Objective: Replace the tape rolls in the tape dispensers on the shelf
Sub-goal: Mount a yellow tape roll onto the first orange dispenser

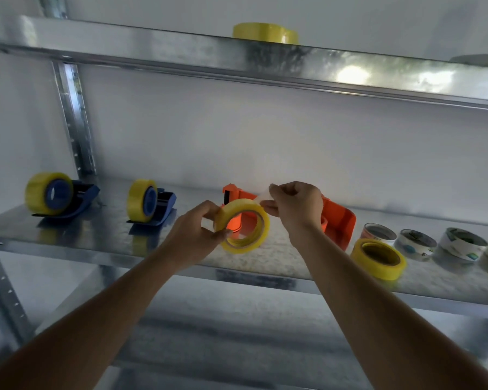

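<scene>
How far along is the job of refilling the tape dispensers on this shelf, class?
Done, it seems: two blue dispensers carry full yellow rolls, and empty cores lie at the right. In hand: the left hand holds a yellow roll while the right hand pinches its peeled end. Left: the orange dispenser has no roll yet; a spare roll waits beside it.
</scene>
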